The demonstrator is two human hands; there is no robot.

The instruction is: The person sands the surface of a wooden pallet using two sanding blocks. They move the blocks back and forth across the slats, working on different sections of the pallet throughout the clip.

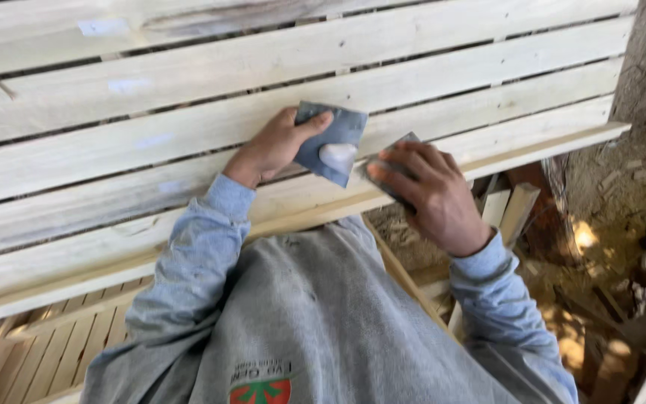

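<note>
— What is the work on, right now?

— A sheet of sandpaper point(332, 142), grey-blue with a pale worn patch near its lower edge, lying flat on a slat of a pale wooden frame point(188, 127). A second sheet of sandpaper point(390, 166), darker and partly hidden, sits just beside it to the right, on the lowest slat near the frame's front edge.

— So which step would you call it?

— I judge it to be sanding the slats — both sheets lie against bare wood, and the boards look smooth and light. How much of the frame is finished, I cannot tell.

— And the next move?

— It calls for even pressure along the grain, I think, keeping each sheet flat so it does not catch in the dark gaps between the slats.

— How does each grip stand?

— The left hand point(274, 146) has its grip clamped on the first sheet: the thumb lies over its top left corner and the fingers are tucked beneath or behind it. The right hand point(431, 191) presses down on the second sheet, fingers spread a little and curled over it, so that grip is closed on the paper too.

— What lies around?

— Grey sleeves and a grey sweatshirt point(315, 322) fill the bottom. Below the frame, at the lower left, is another slatted piece point(76, 344). To the right, offcuts of wood point(506, 209) stand on a dusty floor point(614, 194) strewn with chips.
</note>
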